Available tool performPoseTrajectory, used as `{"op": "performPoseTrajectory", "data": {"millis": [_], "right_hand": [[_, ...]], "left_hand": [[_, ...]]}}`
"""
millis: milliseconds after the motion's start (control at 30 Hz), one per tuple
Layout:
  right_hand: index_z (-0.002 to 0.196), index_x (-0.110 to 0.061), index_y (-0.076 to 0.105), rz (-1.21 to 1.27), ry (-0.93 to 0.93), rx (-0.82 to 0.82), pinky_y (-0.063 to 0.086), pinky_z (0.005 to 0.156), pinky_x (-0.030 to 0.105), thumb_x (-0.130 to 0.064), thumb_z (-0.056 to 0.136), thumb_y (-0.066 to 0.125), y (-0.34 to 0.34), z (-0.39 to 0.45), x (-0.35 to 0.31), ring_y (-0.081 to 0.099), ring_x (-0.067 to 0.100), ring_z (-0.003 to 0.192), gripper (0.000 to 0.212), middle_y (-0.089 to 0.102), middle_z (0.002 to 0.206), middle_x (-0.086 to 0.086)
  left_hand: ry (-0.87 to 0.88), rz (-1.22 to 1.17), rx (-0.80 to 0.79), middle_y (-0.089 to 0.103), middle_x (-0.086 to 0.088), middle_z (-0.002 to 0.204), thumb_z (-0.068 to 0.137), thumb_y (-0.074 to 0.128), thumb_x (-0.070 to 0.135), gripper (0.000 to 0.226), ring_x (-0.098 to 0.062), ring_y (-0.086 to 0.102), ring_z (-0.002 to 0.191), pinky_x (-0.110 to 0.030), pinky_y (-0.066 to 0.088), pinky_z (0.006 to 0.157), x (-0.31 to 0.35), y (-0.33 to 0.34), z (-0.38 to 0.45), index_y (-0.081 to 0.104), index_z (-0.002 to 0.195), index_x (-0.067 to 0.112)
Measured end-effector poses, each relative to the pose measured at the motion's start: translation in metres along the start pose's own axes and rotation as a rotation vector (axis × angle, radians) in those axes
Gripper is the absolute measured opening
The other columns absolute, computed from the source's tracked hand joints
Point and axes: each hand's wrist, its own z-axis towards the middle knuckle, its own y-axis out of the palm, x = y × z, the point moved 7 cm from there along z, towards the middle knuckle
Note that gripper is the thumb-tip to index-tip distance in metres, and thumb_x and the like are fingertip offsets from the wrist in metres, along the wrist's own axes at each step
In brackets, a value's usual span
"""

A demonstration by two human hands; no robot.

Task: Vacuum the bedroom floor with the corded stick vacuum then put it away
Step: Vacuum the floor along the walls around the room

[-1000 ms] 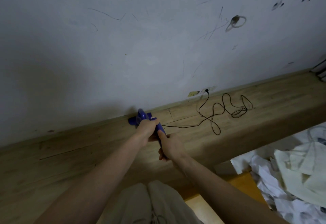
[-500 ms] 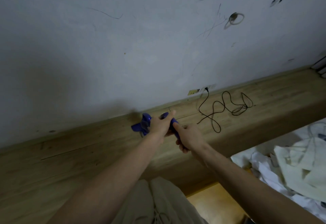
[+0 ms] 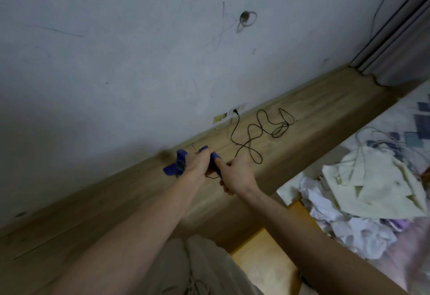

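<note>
A blue vacuum part point(image 3: 175, 165) lies on the wooden ledge point(image 3: 116, 192) against the wall, mostly covered by my hands. My left hand point(image 3: 197, 163) grips its top, fingers curled over it. My right hand point(image 3: 233, 175) holds its near end, with the index finger stretched along the blue body. A thin black cord point(image 3: 258, 132) runs from under my hands in loose loops along the ledge to a plug at the wall outlet point(image 3: 235, 111).
A bed point(image 3: 395, 132) at the right carries a heap of pale clothes point(image 3: 372, 190). A strip of yellow floor point(image 3: 263, 269) shows between the ledge and the bed. Grey curtains point(image 3: 400, 45) hang at the far right. My trouser legs fill the bottom centre.
Both hands and the blue part have slid right along the ledge toward the cord loops. My view has swung right, bringing the curtain and more of the bed into sight.
</note>
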Motion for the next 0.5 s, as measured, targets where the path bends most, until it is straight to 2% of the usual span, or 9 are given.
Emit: {"op": "performPoseTrajectory", "data": {"millis": [100, 167, 267, 333, 433, 500], "right_hand": [[0.081, -0.002, 0.064, -0.020, 0.013, 0.002, 0.045, 0.041, 0.022, -0.037, 0.098, 0.050, -0.006, 0.014, -0.005, 0.054, 0.012, 0.042, 0.041, 0.064, 0.065, 0.008], [0.083, 0.000, 0.065, -0.023, 0.021, 0.012, 0.044, 0.040, 0.023, -0.039, 0.098, 0.050, -0.011, 0.027, -0.010, 0.053, 0.012, 0.040, 0.044, 0.066, 0.066, 0.010], [0.090, 0.001, 0.065, -0.002, 0.035, -0.008, 0.044, 0.041, 0.024, -0.040, 0.097, 0.051, -0.008, 0.038, -0.012, 0.053, 0.012, 0.039, 0.044, 0.066, 0.068, 0.010], [0.089, 0.002, 0.066, 0.003, 0.041, -0.036, 0.047, 0.045, 0.027, -0.040, 0.097, 0.051, -0.003, 0.040, -0.006, 0.053, 0.013, 0.041, 0.045, 0.065, 0.066, 0.009], [0.088, 0.001, 0.065, -0.053, 0.019, -0.104, 0.049, 0.050, 0.029, -0.040, 0.098, 0.049, -0.004, 0.043, -0.002, 0.054, 0.015, 0.045, 0.044, 0.065, 0.070, 0.010], [0.087, 0.001, 0.063, -0.056, -0.002, -0.135, 0.048, 0.049, 0.029, -0.038, 0.099, 0.049, -0.007, 0.040, -0.005, 0.054, 0.016, 0.046, 0.043, 0.065, 0.070, 0.011]], "left_hand": [[0.004, 0.034, -0.008, 0.066, -0.015, 0.103, 0.083, 0.070, 0.028, 0.023, -0.030, 0.065, 0.098, -0.042, 0.053, 0.092, 0.009, 0.007, 0.007, 0.056, 0.090, 0.010], [0.011, 0.040, -0.008, 0.068, -0.013, 0.105, 0.082, 0.072, 0.033, 0.032, -0.029, 0.066, 0.098, -0.039, 0.052, 0.086, 0.018, 0.011, 0.016, 0.060, 0.098, 0.009], [0.004, 0.031, -0.024, 0.065, -0.013, 0.099, 0.088, 0.068, 0.029, 0.022, -0.026, 0.065, 0.091, -0.036, 0.052, 0.079, 0.025, 0.017, 0.023, 0.054, 0.089, 0.011], [-0.015, 0.005, -0.036, 0.063, -0.014, 0.100, 0.091, 0.065, 0.024, 0.021, -0.027, 0.065, 0.089, -0.038, 0.056, 0.076, 0.022, 0.018, 0.026, 0.050, 0.094, 0.009], [-0.069, -0.064, -0.077, 0.061, -0.015, 0.099, 0.093, 0.062, 0.017, 0.022, -0.027, 0.065, 0.085, -0.035, 0.053, 0.053, 0.018, 0.021, 0.024, 0.049, 0.106, 0.005], [-0.103, -0.069, -0.091, 0.061, -0.015, 0.097, 0.094, 0.061, 0.016, 0.023, -0.026, 0.064, 0.083, -0.034, 0.052, 0.047, 0.016, 0.021, 0.023, 0.050, 0.111, 0.004]]}}
